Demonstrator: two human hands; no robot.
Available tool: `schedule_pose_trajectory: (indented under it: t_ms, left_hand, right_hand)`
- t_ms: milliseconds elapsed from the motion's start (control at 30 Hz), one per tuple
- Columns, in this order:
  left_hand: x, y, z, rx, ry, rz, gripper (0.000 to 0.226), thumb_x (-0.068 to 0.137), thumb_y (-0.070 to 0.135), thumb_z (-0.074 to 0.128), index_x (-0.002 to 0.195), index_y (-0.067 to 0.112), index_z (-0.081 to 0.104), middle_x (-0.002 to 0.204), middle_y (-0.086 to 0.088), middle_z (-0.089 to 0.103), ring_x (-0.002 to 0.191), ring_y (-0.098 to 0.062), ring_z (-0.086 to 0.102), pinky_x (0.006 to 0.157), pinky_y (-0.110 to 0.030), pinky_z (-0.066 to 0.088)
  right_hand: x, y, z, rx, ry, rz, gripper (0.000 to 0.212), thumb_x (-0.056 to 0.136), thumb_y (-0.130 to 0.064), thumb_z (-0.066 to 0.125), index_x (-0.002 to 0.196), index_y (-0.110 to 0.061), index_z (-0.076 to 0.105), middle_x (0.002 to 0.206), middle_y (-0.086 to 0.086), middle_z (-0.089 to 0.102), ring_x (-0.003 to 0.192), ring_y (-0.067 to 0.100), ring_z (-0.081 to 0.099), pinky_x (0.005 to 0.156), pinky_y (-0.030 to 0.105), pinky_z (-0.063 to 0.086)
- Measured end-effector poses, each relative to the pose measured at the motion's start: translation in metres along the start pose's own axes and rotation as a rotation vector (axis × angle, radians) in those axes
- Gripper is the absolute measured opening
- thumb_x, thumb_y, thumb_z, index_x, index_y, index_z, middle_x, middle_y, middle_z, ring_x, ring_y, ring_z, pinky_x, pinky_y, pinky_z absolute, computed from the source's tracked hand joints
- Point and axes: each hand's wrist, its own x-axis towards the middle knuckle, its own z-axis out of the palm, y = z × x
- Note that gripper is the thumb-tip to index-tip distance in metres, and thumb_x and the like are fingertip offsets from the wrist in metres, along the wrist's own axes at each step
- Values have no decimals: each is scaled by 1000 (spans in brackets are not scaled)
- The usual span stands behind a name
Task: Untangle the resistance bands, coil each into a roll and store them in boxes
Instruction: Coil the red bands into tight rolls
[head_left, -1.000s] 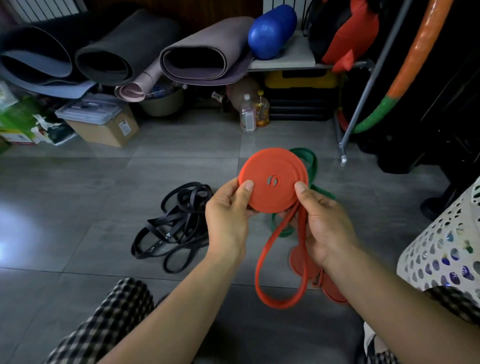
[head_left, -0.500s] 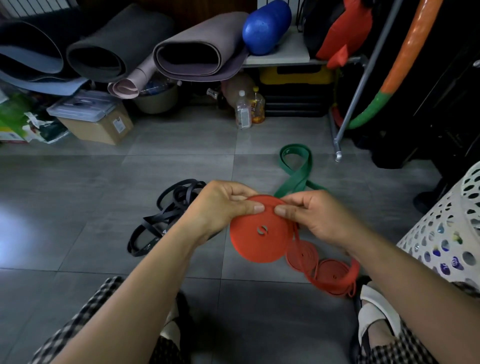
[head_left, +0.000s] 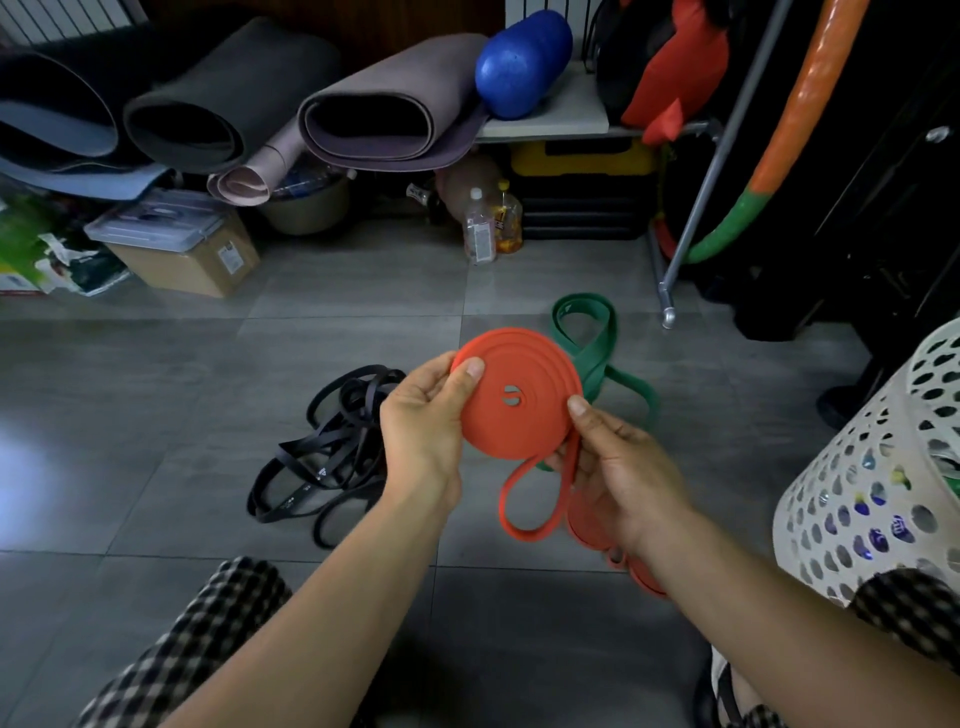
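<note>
An orange resistance band (head_left: 514, 395) is coiled into a flat disc held up in front of me, with a loose loop of its tail (head_left: 535, 499) hanging below. My left hand (head_left: 426, 421) grips the disc's left edge, thumb on its face. My right hand (head_left: 618, 467) pinches the lower right edge and the tail. A tangled heap of black bands (head_left: 327, 457) lies on the floor to the left. A green band (head_left: 592, 343) lies twisted on the floor behind the disc. Other orange coils (head_left: 587, 525) lie on the floor, partly hidden under my right wrist.
A white perforated basket (head_left: 872, 483) stands at the right. A cardboard box with a clear lid (head_left: 182, 244) sits at the back left under rolled mats (head_left: 384, 119). Bottles (head_left: 480, 228), a metal rack leg (head_left: 667, 306) and a hoop (head_left: 769, 156) stand behind. My checked trouser knees frame the grey tiled floor.
The disc went from upright to low and flat, and is now raised upright again. The hanging tail loop is shorter than a second ago.
</note>
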Motion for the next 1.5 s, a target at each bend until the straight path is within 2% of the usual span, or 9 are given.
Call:
schedule_pose_trajectory:
  t_ms: [100, 267, 433, 633, 767, 900, 1133, 1367, 1500]
  left_hand:
    - [-2, -12, 1, -50, -28, -77, 18, 85, 11, 60, 101, 5, 65, 88, -5, 70, 75, -11, 67, 75, -25, 55]
    - [3, -9, -10, 331, -303, -180, 4, 86, 11, 60, 86, 13, 64, 75, 1, 67, 71, -14, 64, 58, -18, 54]
    - [5, -12, -15, 537, -545, -252, 25, 87, 17, 59, 113, 19, 58, 85, -2, 67, 74, -16, 66, 57, -23, 55]
    - [-13, -41, 12, 309, -348, -311, 9, 91, 10, 54, 93, 8, 62, 79, -7, 66, 61, -17, 64, 52, -25, 57]
    - [-19, -89, 32, 140, -170, -517, 8, 91, 8, 53, 85, 5, 58, 77, -14, 61, 63, -25, 61, 49, -29, 57]
    - [-18, -158, 46, 56, 12, -664, 9, 91, 7, 53, 82, 7, 55, 80, -14, 59, 61, -26, 56, 41, -26, 53]
    - [25, -282, 15, 667, -24, -541, 18, 77, 17, 69, 73, 17, 52, 65, -1, 52, 75, -33, 60, 70, -38, 49]
    - [93, -351, 44, 988, -304, -465, 9, 86, 17, 60, 89, 12, 53, 87, -7, 57, 86, -25, 55, 66, -24, 32]
    - [110, -379, 60, 1044, -339, -493, 19, 87, 23, 59, 102, 12, 59, 103, -12, 62, 93, -31, 60, 78, -32, 48]
  right_hand:
    - [4, 5, 0, -3, 70, -38, 9, 83, -13, 60, 77, -10, 66, 66, 0, 72, 61, 11, 67, 67, 28, 57]
    - [16, -27, -23, -454, 44, -177, 9, 84, -14, 60, 77, -16, 67, 79, 5, 68, 78, 19, 60, 80, 34, 49]
    - [14, -39, -40, -818, -139, -171, 15, 84, -15, 60, 97, -12, 68, 91, 2, 70, 85, 12, 65, 85, 24, 49]
    - [22, -38, -51, -475, 4, -163, 13, 89, -17, 54, 90, -16, 67, 89, 1, 68, 80, 10, 63, 78, 26, 53]
    - [44, -16, -84, -410, 217, 0, 17, 91, -23, 52, 78, -17, 61, 65, -4, 65, 56, 6, 58, 48, 18, 48]
    - [75, 49, -119, -233, 526, -10, 14, 93, -17, 49, 93, -12, 62, 83, 4, 66, 80, 23, 60, 75, 31, 48]
    - [114, 162, -174, -365, 771, 14, 15, 93, 3, 38, 106, 3, 46, 97, 14, 43, 92, 21, 39, 58, -2, 31]
    - [172, 219, -231, -435, 998, 10, 22, 64, -36, 53, 70, -15, 57, 66, 7, 55, 62, 14, 51, 69, 41, 40]
    - [186, 210, -238, -464, 1001, 80, 8, 73, -13, 58, 66, -16, 59, 64, 9, 56, 64, 22, 50, 65, 40, 43]
